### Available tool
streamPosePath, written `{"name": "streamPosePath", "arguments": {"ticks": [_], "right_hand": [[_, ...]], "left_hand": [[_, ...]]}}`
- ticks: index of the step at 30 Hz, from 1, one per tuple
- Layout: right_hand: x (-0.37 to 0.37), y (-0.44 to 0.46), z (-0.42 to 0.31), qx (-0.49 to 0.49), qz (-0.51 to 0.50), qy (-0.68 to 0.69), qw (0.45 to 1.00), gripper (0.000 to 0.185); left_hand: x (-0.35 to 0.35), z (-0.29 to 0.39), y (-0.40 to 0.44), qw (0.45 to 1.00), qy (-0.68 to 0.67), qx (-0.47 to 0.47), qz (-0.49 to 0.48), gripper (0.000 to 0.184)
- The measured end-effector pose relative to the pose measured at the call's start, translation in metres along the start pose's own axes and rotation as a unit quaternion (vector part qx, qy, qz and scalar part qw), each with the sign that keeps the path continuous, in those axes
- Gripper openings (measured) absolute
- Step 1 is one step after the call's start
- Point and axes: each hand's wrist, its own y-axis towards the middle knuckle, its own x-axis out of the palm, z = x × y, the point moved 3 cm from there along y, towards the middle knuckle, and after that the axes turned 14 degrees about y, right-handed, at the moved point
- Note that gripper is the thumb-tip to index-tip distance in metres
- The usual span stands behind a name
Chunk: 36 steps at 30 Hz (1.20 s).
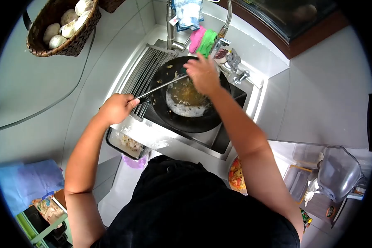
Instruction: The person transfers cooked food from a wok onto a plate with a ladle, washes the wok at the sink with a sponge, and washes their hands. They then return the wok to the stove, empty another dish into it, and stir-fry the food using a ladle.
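A dark wok (159,105) rests over the metal sink (219,138), with cloudy, foamy liquid and food bits inside. My left hand (118,108) is closed at the wok's handle side, with a long thin metal utensil (163,85) reaching from it across the wok. Whether the fingers also hold the wok handle is hidden. Over the far right part of the wok is my right hand (202,73), blurred, near the utensil's far end; what it holds, if anything, I cannot make out.
A faucet (170,27), green cloth (206,43) and pink cloth (197,38) are behind the wok. A garlic basket (93,27) stands upper left. A black-rimmed container (124,144) of scraps lies below my left hand. A food bowl (237,175) is near my right arm.
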Motion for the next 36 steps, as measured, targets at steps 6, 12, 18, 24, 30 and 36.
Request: {"name": "streamPosePath", "arguments": {"ticks": [6,12,18,24,30,36], "right_hand": [[0.0,0.013,-0.09,-0.107,-0.005,0.082,0.991,0.034],[-0.021,-0.001,-0.015,-0.047,-0.045,-0.031,0.997,0.029],[-0.012,0.009,-0.064,-0.127,-0.064,0.079,0.987,0.025],[-0.028,-0.002,-0.017,-0.086,-0.105,-0.059,0.989,0.024],[-0.006,-0.003,-0.038,-0.083,-0.089,0.149,0.981,0.022],[0.014,-0.015,0.072,0.383,0.139,0.497,0.766,0.027]], "left_hand": [[0.013,0.014,0.012,0.998,0.008,0.008,0.059,0.036],[-0.004,0.014,0.01,0.995,0.084,-0.018,0.042,0.036],[0.003,0.031,0.028,0.994,0.085,0.012,0.061,0.038],[0.005,0.023,0.026,0.999,0.039,0.003,0.033,0.036],[0.01,0.026,0.02,0.998,0.067,-0.016,0.008,0.039],[0.002,-0.012,-0.008,0.989,0.133,-0.057,0.027,0.036]]}}
